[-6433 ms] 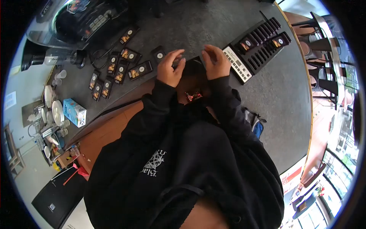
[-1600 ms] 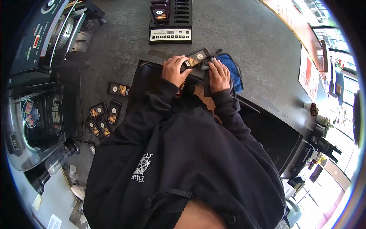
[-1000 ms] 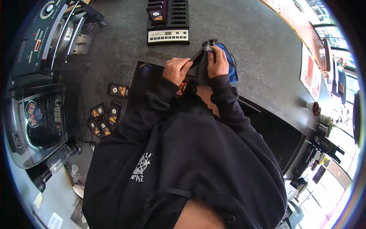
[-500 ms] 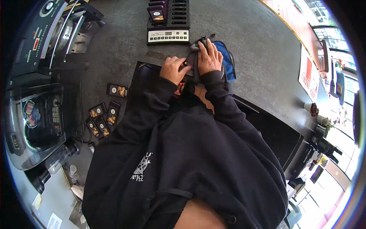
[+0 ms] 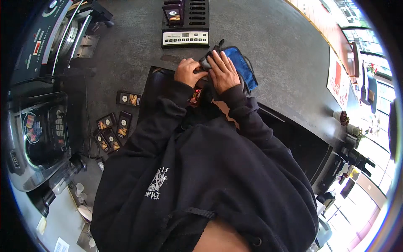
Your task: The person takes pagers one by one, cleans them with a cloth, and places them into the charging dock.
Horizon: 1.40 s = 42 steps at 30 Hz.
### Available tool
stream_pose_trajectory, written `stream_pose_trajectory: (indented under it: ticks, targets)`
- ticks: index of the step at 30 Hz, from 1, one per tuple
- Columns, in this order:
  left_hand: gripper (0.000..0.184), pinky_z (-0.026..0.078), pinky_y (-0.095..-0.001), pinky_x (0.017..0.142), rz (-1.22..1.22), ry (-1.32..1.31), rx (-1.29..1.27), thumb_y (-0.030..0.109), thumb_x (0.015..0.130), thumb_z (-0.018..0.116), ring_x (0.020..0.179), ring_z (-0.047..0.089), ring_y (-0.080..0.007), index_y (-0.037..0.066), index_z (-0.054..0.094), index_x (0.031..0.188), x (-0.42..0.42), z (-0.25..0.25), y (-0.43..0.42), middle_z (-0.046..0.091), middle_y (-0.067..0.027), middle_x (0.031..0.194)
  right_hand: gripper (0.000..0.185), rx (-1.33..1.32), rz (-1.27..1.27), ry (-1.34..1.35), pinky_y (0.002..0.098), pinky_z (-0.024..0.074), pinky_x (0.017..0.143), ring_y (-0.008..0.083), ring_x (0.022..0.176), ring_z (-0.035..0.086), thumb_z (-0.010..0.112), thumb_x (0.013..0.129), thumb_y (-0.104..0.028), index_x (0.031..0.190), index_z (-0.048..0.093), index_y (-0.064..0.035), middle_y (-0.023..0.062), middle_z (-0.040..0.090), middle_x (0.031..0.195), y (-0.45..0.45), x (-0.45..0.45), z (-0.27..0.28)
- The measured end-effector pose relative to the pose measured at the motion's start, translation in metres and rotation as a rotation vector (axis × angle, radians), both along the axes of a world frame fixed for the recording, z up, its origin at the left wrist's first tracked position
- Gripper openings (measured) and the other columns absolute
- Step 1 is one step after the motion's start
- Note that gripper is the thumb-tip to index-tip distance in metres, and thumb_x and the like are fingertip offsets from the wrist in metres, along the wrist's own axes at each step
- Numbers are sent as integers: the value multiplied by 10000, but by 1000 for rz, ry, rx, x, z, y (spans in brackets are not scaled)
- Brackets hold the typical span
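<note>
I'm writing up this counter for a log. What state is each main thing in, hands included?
Left hand, curled around a dark object, mostly hidden
Right hand, fingers extended over the grey cloth
Grey cloth, bunched
Blue cloth, spread beside the right hand
Slotted base, partly filled
Pager 12, standing in the slotted base
Loose pagers, scattered face up
Sealing machine, power unclear

Blue cloth [image 5: 242, 67]: dark-edged, lying slantwise on the near bench [image 5: 281, 63], right of the right hand [image 5: 224, 73]. Grey cloth [image 5: 205, 63]: bunched partly beneath that hand, left of the blue cloth.
</note>
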State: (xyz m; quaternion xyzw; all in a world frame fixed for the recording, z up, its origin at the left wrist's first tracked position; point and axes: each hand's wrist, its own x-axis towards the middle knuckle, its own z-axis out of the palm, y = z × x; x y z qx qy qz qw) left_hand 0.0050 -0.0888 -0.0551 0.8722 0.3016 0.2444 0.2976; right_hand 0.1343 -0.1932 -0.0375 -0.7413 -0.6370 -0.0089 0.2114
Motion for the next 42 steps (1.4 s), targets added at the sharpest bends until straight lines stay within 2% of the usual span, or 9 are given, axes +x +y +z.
stream_pose_trajectory:
  ticks: [9, 15, 19, 23, 30, 32, 37, 40, 42]
  targets:
    - [278, 464, -361, 690, 25, -70, 25, 109, 605, 750, 773, 564, -268, 63, 675, 869, 1, -9, 0, 597, -78, 770, 294, 149, 169, 246, 380, 405, 986, 303, 1219, 452, 568, 820, -15, 1112, 580, -47, 127, 531, 1243, -23, 1, -10]
    - [283, 465, -341, 661, 34, -26, -31, 122, 631, 753, 722, 558, -236, 71, 680, 899, 0, 1, -1, 593, -64, 750, 210, 180, 178, 496, 368, 467, 890, 311, 1083, 554, 583, 817, -21, 1026, 586, -11, 154, 599, 1083, -37, 12, -3]
    - [282, 470, -333, 649, 23, 60, -55, 152, 656, 759, 725, 561, -224, 70, 675, 912, 0, 5, 0, 584, -64, 750, 179, 249, 72, 462, 359, 474, 822, 305, 945, 593, 606, 809, -44, 985, 601, -11, 143, 613, 1003, -49, 22, -4]
    - [298, 476, -323, 648, 46, -13, -150, 139, 662, 744, 756, 577, -220, 70, 661, 939, 4, 10, -5, 585, -79, 804, 171, 320, -25, 220, 367, 449, 856, 279, 973, 586, 612, 802, -63, 968, 615, -21, 120, 621, 993, -49, 40, -8]
    - [320, 438, -380, 832, 94, -135, 41, 195, 670, 722, 909, 560, -286, 90, 646, 963, 29, 12, -23, 590, -85, 942, 233, 220, -225, 92, 390, 404, 904, 267, 1067, 531, 623, 788, -129, 1015, 610, -79, 81, 601, 1043, -32, 51, -14]
    - [340, 445, -382, 824, 121, 39, 109, 208, 667, 726, 938, 550, -282, 87, 645, 974, 33, 18, -30, 585, -84, 994, 234, 195, -229, 119, 401, 390, 926, 266, 1091, 518, 638, 788, -155, 1006, 621, -72, 96, 597, 1065, -28, 52, -13]
    - [382, 448, -399, 846, 148, 41, 121, 225, 654, 741, 951, 545, -299, 82, 643, 995, 36, 16, -29, 592, -85, 1017, 251, 278, -261, 378, 377, 440, 889, 303, 1041, 556, 666, 790, -178, 992, 638, -33, 131, 604, 1069, -21, 51, 11]
    - [387, 463, -358, 834, 123, 1, -5, 226, 692, 733, 921, 579, -262, 87, 641, 1041, 29, 25, -22, 618, -86, 1016, 277, 285, -275, 394, 328, 482, 829, 285, 942, 615, 671, 800, -192, 1030, 634, -42, 128, 622, 1050, -14, 50, 20]
    - [367, 479, -303, 803, 90, -130, -656, 224, 765, 699, 899, 605, -205, 77, 629, 1094, 22, 32, -15, 635, -87, 1031, 296, 271, -310, 443, 317, 484, 823, 261, 944, 618, 663, 815, -194, 1058, 620, -29, 133, 623, 1059, -9, 50, 21]
